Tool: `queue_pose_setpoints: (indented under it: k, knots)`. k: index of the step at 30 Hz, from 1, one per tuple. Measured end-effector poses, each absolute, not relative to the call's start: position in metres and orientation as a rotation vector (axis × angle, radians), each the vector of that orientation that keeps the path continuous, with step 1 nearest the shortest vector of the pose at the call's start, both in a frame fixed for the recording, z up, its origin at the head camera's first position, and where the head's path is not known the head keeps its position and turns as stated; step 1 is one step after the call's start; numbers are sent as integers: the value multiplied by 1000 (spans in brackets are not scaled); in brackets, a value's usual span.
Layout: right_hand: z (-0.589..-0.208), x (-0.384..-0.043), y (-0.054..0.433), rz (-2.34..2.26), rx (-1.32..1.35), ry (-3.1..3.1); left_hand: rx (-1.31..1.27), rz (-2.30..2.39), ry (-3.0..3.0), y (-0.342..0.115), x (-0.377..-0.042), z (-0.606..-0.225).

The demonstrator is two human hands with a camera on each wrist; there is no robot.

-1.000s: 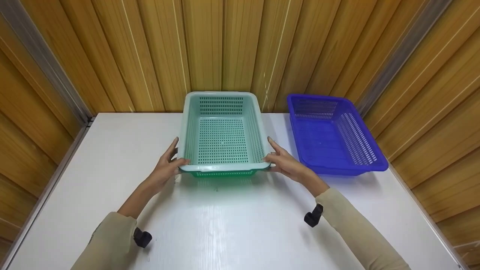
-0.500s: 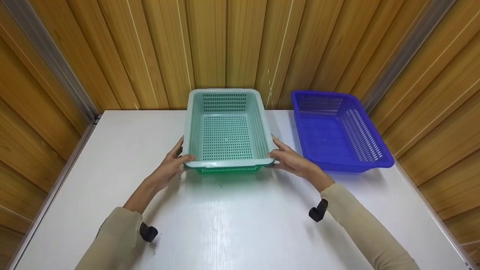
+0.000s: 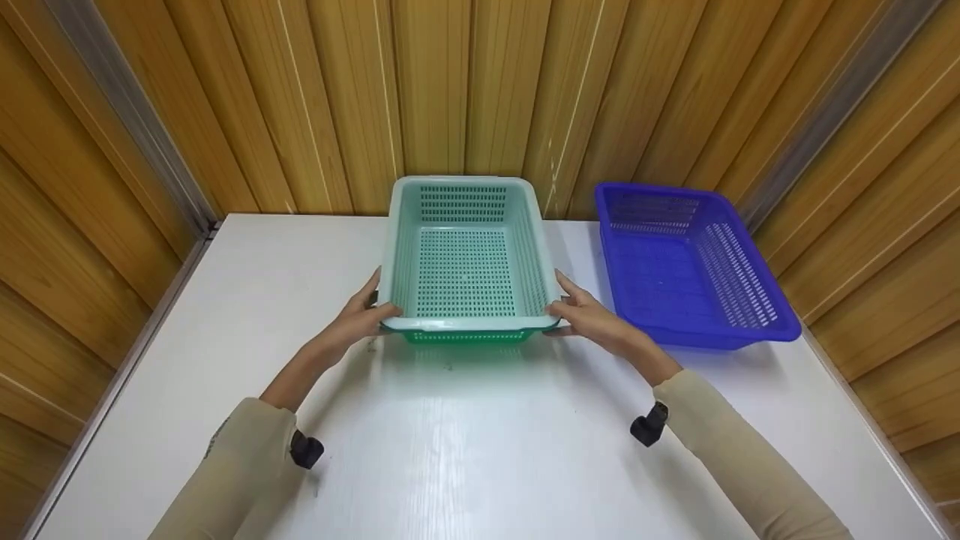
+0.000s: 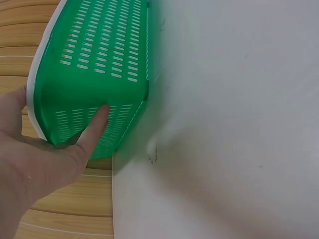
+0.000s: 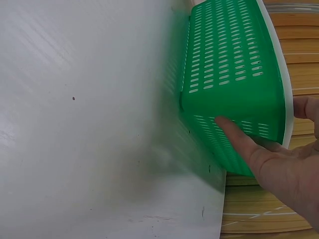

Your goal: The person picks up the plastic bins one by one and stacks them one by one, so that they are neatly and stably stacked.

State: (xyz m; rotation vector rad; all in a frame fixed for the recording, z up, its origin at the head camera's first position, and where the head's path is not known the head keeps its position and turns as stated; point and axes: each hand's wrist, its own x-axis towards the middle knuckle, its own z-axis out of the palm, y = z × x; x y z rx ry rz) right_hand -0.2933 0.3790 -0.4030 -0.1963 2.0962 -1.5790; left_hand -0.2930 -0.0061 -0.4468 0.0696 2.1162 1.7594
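Note:
A pale mint basket (image 3: 465, 281) sits nested in a green basket (image 3: 469, 337) near the back of the table. In the wrist views the green walls show the slotted holes, with the pale rim above. My left hand (image 3: 358, 319) grips the front left corner, thumb on the rim, a finger against the outer green wall (image 4: 92, 92). At the front right corner my right hand (image 3: 592, 319) holds on likewise, thumb on top and a finger along the green side (image 5: 232, 102). The mint basket has nothing inside.
To the right stands a blue-purple basket (image 3: 652, 289) on the white table (image 3: 465, 435), a small gap away from the nested pair. Wood-patterned panels (image 3: 495, 90) rise behind the table and at both sides.
The head view has shifted a little, so everything sits slightly further right in it. Both hands keep their grip at the same corners, and the baskets hold their places on the table.

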Motion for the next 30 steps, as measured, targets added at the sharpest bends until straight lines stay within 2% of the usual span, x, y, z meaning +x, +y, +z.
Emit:
queue_pose_setpoints:
  k: [8, 18, 23, 30]
  knots:
    - [-385, -294, 379, -1483, -171, 2169, 47, 1738, 2304, 1, -291, -437]
    - [-350, -278, 422, -1497, -254, 2159, 234, 1796, 2612, 20, -286, -400]
    - [-337, -281, 446, -1523, -253, 2243, 316, 1830, 2583, 45, -284, -377]
    - [-331, -282, 495, -1628, -249, 2317, 558, 1883, 2445, 100, -281, -371]
